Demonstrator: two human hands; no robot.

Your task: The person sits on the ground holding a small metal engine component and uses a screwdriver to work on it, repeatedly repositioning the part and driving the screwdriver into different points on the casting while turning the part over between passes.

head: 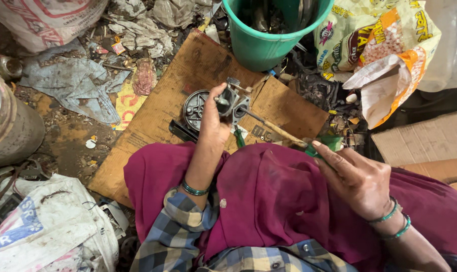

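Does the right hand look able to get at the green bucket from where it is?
Probably yes, with a stretch. The right hand grips a screwdriver whose tip meets the metal part in the left hand. The bucket stands beyond on the cardboard, its near side unblocked.

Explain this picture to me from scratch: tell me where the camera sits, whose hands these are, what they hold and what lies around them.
There is no machine here. One camera, worn on a person's head, looks down at their lap and two bare hands. The left hand grips a small grey metal part. The right hand holds a screwdriver with a worn handle, its tip set against that part. Below them lies a sheet of brown cardboard on the dirty ground, with a round metal disc on it. Beyond stands a green bucket holding dark scrap. Printed sacks and a rusty drum lie around.
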